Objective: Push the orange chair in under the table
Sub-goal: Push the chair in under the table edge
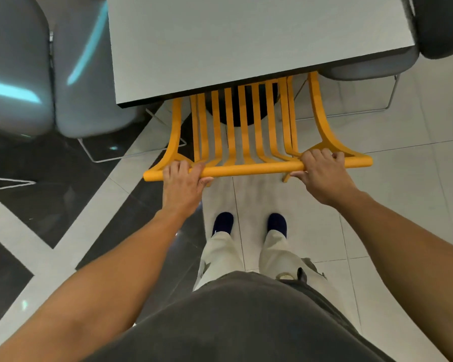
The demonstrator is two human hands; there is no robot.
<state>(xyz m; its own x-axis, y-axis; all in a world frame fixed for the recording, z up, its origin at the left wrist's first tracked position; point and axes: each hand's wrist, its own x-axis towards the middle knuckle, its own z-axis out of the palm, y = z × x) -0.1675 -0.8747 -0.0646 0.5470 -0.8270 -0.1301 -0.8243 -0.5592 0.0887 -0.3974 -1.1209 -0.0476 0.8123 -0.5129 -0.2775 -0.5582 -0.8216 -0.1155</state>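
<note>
The orange chair [256, 167] has a slatted back and a round top rail that runs across the middle of the view. Its seat is hidden beneath the pale grey table [246, 35], whose dark front edge cuts across the slats. My left hand [185, 178] grips the rail near its left end. My right hand [318, 169] grips the rail near its right end. Both arms are stretched out in front of me.
Two grey padded chairs [63, 87] stand to the left of the table, and a dark grey chair [372, 66] with a wire frame is at the right. A black round table base [243, 111] shows behind the slats. My feet [249, 223] stand on light tiles behind the chair.
</note>
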